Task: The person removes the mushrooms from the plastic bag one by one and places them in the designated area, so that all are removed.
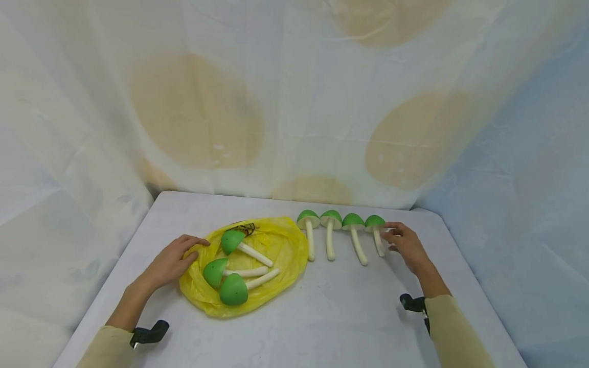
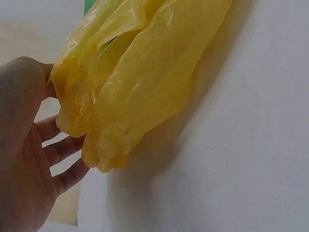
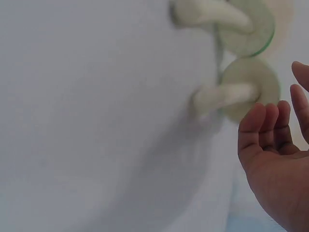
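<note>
Three toy mushrooms with green caps and pale stems, one of them a green-capped mushroom, lie on a crumpled yellow plastic bag. At the bag's left edge is my left hand, fingers spread and touching the plastic. Several more such mushrooms stand in a row right of the bag, caps toward the back. Beside the rightmost mushroom hovers my right hand, its fingers loosely bent. In the right wrist view a gap shows between thumb and fingers, with nothing held, close to that mushroom's cap.
A white-covered table carries everything. Behind it hangs a pale curtain with tan spots, and similar sheets close off the left and right sides. Each wrist wears a black camera mount, such as the left mount.
</note>
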A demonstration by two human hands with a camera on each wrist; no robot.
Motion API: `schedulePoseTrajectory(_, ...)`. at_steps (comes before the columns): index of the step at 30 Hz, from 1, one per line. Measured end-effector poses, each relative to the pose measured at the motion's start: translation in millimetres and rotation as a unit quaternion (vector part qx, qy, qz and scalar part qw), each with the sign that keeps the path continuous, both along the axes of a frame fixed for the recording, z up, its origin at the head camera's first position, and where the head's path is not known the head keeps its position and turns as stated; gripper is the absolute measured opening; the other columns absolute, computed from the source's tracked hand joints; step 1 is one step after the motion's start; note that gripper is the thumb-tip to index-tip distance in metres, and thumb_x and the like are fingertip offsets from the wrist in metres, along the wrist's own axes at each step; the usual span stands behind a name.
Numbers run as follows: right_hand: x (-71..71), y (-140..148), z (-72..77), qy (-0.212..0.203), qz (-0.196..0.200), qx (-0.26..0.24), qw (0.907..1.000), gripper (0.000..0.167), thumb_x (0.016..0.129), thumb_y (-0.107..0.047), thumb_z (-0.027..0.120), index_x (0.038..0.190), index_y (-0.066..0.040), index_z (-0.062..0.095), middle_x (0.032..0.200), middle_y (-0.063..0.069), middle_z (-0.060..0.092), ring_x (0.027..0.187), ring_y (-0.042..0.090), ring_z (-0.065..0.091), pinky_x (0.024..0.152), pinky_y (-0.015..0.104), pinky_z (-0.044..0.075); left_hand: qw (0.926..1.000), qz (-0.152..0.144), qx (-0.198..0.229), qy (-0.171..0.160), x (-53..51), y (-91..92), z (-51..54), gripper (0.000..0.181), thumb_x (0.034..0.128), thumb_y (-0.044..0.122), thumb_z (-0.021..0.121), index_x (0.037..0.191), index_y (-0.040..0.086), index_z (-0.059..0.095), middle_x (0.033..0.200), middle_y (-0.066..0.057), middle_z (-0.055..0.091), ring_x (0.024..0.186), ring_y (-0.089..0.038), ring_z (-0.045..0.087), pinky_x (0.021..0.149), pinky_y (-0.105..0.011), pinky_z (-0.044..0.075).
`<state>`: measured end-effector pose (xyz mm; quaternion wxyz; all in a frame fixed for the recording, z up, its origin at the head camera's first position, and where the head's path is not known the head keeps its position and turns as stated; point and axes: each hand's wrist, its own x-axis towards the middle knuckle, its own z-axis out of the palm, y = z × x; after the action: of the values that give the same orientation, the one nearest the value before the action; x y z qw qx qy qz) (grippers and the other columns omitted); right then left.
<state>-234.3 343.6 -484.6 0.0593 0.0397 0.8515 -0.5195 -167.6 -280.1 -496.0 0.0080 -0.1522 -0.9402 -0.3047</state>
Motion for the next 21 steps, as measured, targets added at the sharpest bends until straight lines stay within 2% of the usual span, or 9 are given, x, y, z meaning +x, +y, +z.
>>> schedulePoseTrajectory(4, -5.2, -29, 17.2, 0.019, 0.047, -0.026, 0.9984, 0.048, 0.100, -0.025, 0.062, 0.139, 0.001, 0.050, 0.117, 0.016, 0.052, 0.109, 0.038, 0.054, 0.086, 0.041, 0.055, 1.0000, 0.002, 0.002, 0.000, 0.4, -0.7, 0.2, 0.029, 0.1002, 0.008, 0.054, 0.125, 0.017, 0.066, 0.128, -0.012, 0.060, 0.121, -0.037, 0.056, 0.101, -0.061, 0.044)
schedulePoseTrajectory(8, -4.9, -68, 29.5, 0.031, 0.111, -0.046, 0.9923, 0.043, 0.099, -0.020, 0.064, 0.135, 0.003, 0.053, 0.116, 0.020, 0.054, 0.106, 0.037, 0.055, 0.087, 0.046, 0.055, 1.0000, 0.004, 0.000, -0.003, 0.9, -1.4, -0.4, 0.029, 0.1001, 0.008, 0.055, 0.125, 0.017, 0.066, 0.128, -0.013, 0.060, 0.122, -0.037, 0.055, 0.101, -0.061, 0.044)
schedulePoseTrajectory(11, 0.5, -103, 41.0, 0.033, 0.166, -0.047, 0.9845, 0.039, 0.099, -0.017, 0.065, 0.131, 0.002, 0.056, 0.115, 0.021, 0.057, 0.102, 0.039, 0.057, 0.083, 0.041, 0.056, 1.0000, 0.005, 0.001, -0.004, 0.7, -1.6, -0.5, 0.029, 0.1001, 0.008, 0.055, 0.125, 0.017, 0.066, 0.128, -0.013, 0.060, 0.121, -0.037, 0.055, 0.101, -0.061, 0.044)
schedulePoseTrajectory(13, 4.7, -126, 45.7, 0.033, 0.194, -0.037, 0.9797, 0.035, 0.098, -0.018, 0.066, 0.129, -0.003, 0.059, 0.112, 0.019, 0.059, 0.100, 0.036, 0.059, 0.081, 0.039, 0.056, 1.0000, 0.005, 0.002, -0.003, -0.2, -1.6, -0.6, 0.029, 0.1001, 0.008, 0.055, 0.125, 0.018, 0.066, 0.128, -0.013, 0.060, 0.121, -0.037, 0.055, 0.101, -0.061, 0.044)
schedulePoseTrajectory(17, 15.3, -168, 47.3, 0.050, 0.254, -0.014, 0.9657, 0.032, 0.096, -0.020, 0.069, 0.124, -0.007, 0.063, 0.112, 0.017, 0.062, 0.101, 0.034, 0.060, 0.083, 0.040, 0.056, 1.0000, 0.004, 0.004, -0.002, -2.4, -0.7, -0.8, 0.029, 0.1004, 0.008, 0.055, 0.125, 0.018, 0.066, 0.129, -0.012, 0.060, 0.122, -0.037, 0.055, 0.101, -0.061, 0.044)
schedulePoseTrajectory(19, 19.5, -185, 40.8, 0.054, 0.284, 0.001, 0.9573, 0.030, 0.095, -0.020, 0.070, 0.123, -0.009, 0.064, 0.118, 0.016, 0.062, 0.104, 0.028, 0.059, 0.086, 0.041, 0.055, 1.0000, 0.003, 0.005, -0.003, -3.2, 0.3, -0.9, 0.029, 0.1005, 0.009, 0.055, 0.125, 0.019, 0.066, 0.129, -0.012, 0.060, 0.122, -0.037, 0.055, 0.101, -0.061, 0.044)
schedulePoseTrajectory(21, 27.0, -202, 37.9, 0.053, 0.311, 0.020, 0.9488, 0.030, 0.094, -0.022, 0.071, 0.121, -0.011, 0.065, 0.121, 0.015, 0.063, 0.105, 0.025, 0.060, 0.086, 0.036, 0.053, 1.0000, 0.002, 0.006, -0.004, -3.7, 1.5, -0.9, 0.029, 0.1006, 0.009, 0.055, 0.125, 0.018, 0.066, 0.129, -0.012, 0.060, 0.122, -0.037, 0.055, 0.102, -0.061, 0.043)
